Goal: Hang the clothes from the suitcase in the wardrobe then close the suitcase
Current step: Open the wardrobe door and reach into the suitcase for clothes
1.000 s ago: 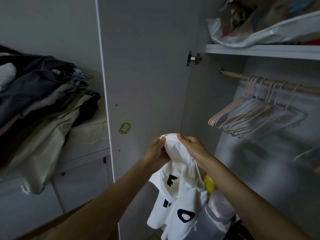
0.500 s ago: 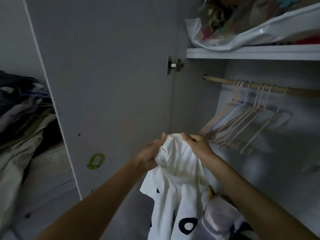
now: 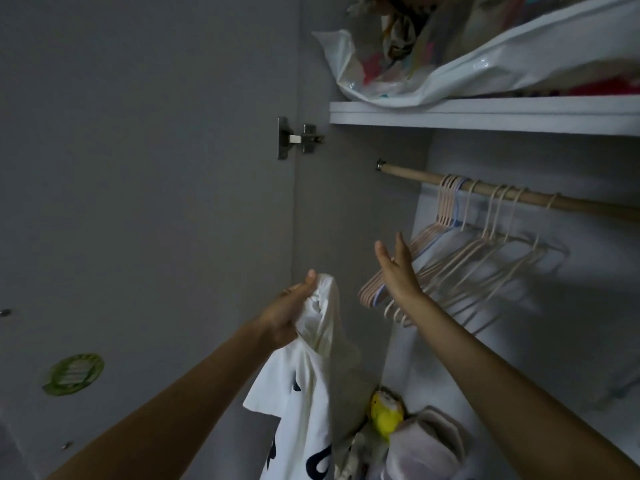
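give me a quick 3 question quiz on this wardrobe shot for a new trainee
1. True or false: both hands grip the white t-shirt.
2. Multiple choice: the empty hangers hang from A) the white shelf, B) the wooden rod, C) the door hinge.
3. Short answer: what is the right hand doing?

Key
1. False. Only the left hand grips the shirt, bunched near its top; the right hand holds nothing.
2. B. The hooks sit over the wooden rod under the white shelf.
3. It is open, fingers straight, raised in front of the hangers, apparently reaching for one.
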